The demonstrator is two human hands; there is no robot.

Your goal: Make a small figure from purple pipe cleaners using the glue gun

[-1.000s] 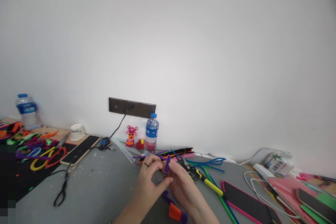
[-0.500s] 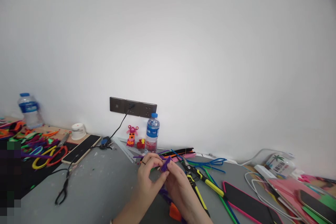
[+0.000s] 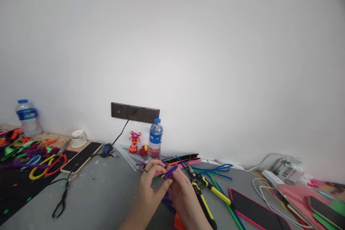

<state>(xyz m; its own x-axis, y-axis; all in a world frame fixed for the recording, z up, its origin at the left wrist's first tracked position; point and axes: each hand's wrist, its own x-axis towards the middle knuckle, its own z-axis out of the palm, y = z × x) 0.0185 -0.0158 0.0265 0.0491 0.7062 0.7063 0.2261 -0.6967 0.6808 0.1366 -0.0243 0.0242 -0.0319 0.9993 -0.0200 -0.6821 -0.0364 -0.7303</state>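
A short bundle of fuzzy purple pipe cleaner (image 3: 171, 171) is pinched between the fingertips of both hands, above the grey tabletop. My left hand (image 3: 152, 190) is closed on its left end, with a dark ring on one finger. My right hand (image 3: 183, 194) grips the other side, thumb and fingers pressed together. Below and partly behind the right hand lie more purple pipe cleaner (image 3: 167, 201) and an orange piece (image 3: 178, 222), both half hidden. Yellow-and-black pliers (image 3: 201, 181) rest just right of my right hand, beside blue and green pipe cleaners (image 3: 219, 168).
A water bottle (image 3: 155, 138) and a pink-orange pipe cleaner figure (image 3: 133, 143) stand near the wall. To the left lie a phone (image 3: 82, 156), scissors (image 3: 50, 165) and a black cable (image 3: 63, 197). At right are a pink-edged tablet (image 3: 256, 208) and white cables (image 3: 262, 194).
The purple pipe cleaner has turned from steeply slanted to flatter, with more of its length showing. Both hands keep hold of it, and the view has shifted slightly.
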